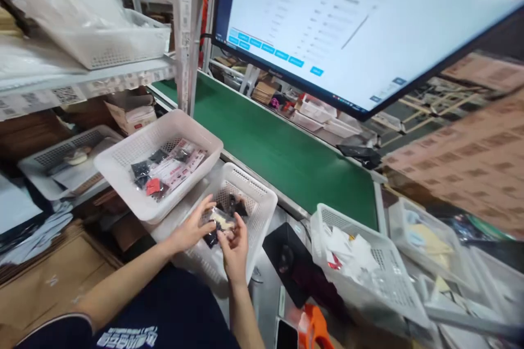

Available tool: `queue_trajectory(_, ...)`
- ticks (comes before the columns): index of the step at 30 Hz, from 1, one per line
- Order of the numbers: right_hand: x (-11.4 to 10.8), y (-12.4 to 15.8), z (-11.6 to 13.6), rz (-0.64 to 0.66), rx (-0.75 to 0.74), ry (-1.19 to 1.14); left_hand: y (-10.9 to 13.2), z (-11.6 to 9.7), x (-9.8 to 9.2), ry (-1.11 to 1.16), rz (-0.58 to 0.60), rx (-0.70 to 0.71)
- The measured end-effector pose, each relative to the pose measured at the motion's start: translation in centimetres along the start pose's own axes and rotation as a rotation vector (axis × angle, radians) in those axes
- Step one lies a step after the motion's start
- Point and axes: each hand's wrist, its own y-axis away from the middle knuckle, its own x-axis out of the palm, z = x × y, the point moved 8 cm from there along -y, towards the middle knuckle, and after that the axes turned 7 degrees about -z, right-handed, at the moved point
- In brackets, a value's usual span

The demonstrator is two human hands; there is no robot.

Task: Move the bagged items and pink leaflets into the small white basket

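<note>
Over a white plastic basket (266, 202), my two hands hold a small clear plastic bag (221, 220) with something cream-coloured inside. On the bag's left side, my left hand (195, 229) grips the edge between thumb and fingers. The fingers of my right hand (235, 248) are curled at its right side, closed on it. Small dark packets (237, 205) lie in the basket behind the bag. To the left, a larger white basket (200, 120) contains black packets, a red piece (153, 186) and a printed sheet (180, 166).
A green conveyor belt (278, 147) runs behind the baskets, under a large monitor (311, 16). Right of me are a mouse (285, 257) on a black pad, a basket of white papers (323, 212), an orange tape dispenser (314, 327) and a phone (286, 334). A shelf (123, 80) overhangs the left.
</note>
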Motion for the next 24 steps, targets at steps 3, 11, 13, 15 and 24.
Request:
queue_trajectory(3, -3.7, -2.1, 0.7, -0.09, -0.064, 0.17, -3.8, -4.7, -7.6, -0.46, -0.133, 0.239)
queue_trajectory(11, -11.9, -2.8, -6.1, -0.062, -0.126, 0.678, -9.5, 0.1, -24.6, -1.406, -0.144, -0.346)
queue_trajectory(13, -12.5, -2.0, -7.9, -0.021, -0.068, 0.664, -9.4, 0.8, -25.2, -1.425, -0.133, -0.347)
queue_trajectory(15, -13.0, -1.2, -8.7, -0.015, -0.027, 0.633, -9.3, 0.5, -25.9, -1.451, -0.134, -0.331)
queue_trajectory(24, -14.7, 0.7, -7.5, -0.202, 0.024, 0.552, -6.1, -8.0, -24.5, -1.1, -0.25, 0.131)
